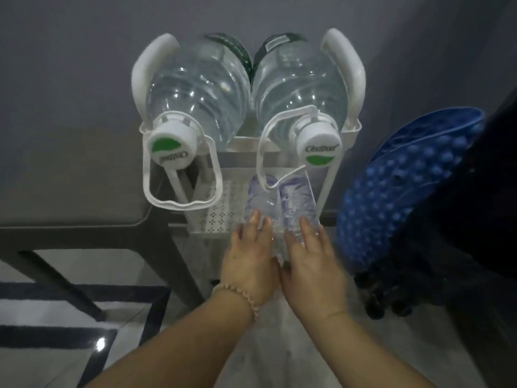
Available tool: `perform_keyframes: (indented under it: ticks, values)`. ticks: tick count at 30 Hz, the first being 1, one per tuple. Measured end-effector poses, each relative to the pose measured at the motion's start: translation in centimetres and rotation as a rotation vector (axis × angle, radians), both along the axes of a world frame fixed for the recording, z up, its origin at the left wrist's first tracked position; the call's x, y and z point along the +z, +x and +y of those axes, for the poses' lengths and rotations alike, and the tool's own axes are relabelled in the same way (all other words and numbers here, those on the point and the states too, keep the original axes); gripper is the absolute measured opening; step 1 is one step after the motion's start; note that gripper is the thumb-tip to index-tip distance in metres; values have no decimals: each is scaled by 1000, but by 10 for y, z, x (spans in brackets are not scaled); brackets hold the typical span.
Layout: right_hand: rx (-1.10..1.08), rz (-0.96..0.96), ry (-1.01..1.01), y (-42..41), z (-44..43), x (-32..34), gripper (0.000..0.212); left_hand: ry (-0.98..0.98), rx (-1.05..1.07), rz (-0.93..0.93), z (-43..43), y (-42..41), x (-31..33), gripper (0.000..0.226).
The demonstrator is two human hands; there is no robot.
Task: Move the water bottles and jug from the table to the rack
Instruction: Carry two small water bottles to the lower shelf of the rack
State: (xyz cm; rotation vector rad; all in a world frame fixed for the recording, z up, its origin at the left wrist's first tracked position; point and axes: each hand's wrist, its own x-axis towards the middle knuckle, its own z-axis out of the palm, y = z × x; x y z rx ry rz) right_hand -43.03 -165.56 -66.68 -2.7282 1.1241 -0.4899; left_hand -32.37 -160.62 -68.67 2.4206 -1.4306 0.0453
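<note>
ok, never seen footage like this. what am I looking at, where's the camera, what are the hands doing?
There is no machine here. A person works with bare hands, and the single picture comes from a camera worn on their head, looking down.

The white rack carries two big water jugs on its top tier, the left jug and the right jug, lying with their caps toward the camera. On the perforated lower shelf two small clear bottles lie side by side.

The left hand, wearing a bead bracelet, rests on the left bottle. The right hand rests on the right bottle. The fingers look fairly straight, as if pushing.

A blue bumpy cushion sits to the right.
</note>
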Motion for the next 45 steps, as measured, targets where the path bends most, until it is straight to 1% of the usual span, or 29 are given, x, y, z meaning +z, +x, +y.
perform_keyframes:
  ticks: [4, 7, 9, 11, 13, 15, 17, 18, 19, 20, 21, 23, 24, 25, 26, 27, 29, 32, 34, 37, 38, 39, 41, 43, 45]
  values:
    - [-41, 29, -111, 21, -17, -12, 57, 38, -1, -123, -29, 23, -12, 75]
    - [-13, 101, -122, 28, -28, -17, 60, 78, -69, -207, -43, 31, -13, 71]
    - [-26, 142, -116, 30, -33, -16, 60, 94, -79, -152, -47, 33, -9, 65]
    - [-36, 171, -90, 33, -35, -15, 59, 82, -93, -76, -52, 37, -1, 52]
    - [-37, 196, -79, 37, -37, -18, 56, 99, -89, -83, -59, 42, 7, 34]
    - [-49, 205, -65, 41, -36, -18, 50, 96, -56, -54, -62, 44, 11, 27]
    - [-47, 211, -95, 44, -38, -17, 45, 30, -122, -87, -58, 42, 6, 30]
    - [-30, 222, -119, 44, -39, -16, 45, -62, -186, -98, -51, 39, 1, 32]
    - [-4, 230, -131, 43, -40, -16, 48, -167, -226, -66, -44, 36, -4, 35]
    - [23, 231, -127, 41, -41, -15, 53, -231, -219, 8, -36, 34, -8, 41]
    - [47, 226, -117, 39, -41, -15, 58, -270, -195, 71, -29, 33, -12, 51]
    - [89, 220, -140, 33, -35, -18, 66, -229, -187, 136, -22, 31, -16, 68]
    - [103, 202, -167, 30, -31, -22, 67, -215, -221, 97, -22, 32, -17, 71]
    - [109, 164, -183, 27, -28, -27, 67, -220, -261, -5, -23, 33, -19, 72]
    - [112, 104, -187, 24, -27, -35, 66, -225, -283, -102, -26, 32, -21, 73]
    - [109, 42, -193, 22, -28, -43, 65, -236, -276, -144, -28, 31, -21, 76]
    - [88, -9, -221, 19, -33, -53, 67, -277, -266, -144, -31, 32, -19, 77]
    - [57, 16, -261, 23, -45, -59, 72, -307, -302, -150, -41, 34, -20, 68]
    - [57, 62, -271, 26, -53, -59, 75, -303, -304, -190, -48, 38, -22, 66]
    - [79, 106, -287, 28, -65, -59, 84, -277, -289, -96, -57, 45, -26, 62]
    - [92, 104, -286, 29, -69, -57, 85, -269, -296, -102, -61, 49, -28, 61]
    - [101, 100, -286, 30, -72, -57, 84, -247, -294, -102, -64, 51, -30, 62]
    - [99, 98, -286, 32, -75, -56, 84, -120, -239, -63, -70, 52, -35, 62]
    - [83, 112, -307, 34, -75, -59, 83, -17, -183, -126, -75, 52, -44, 59]
    - [42, 125, -334, 36, -71, -64, 80, 53, -173, -254, -77, 49, -49, 59]
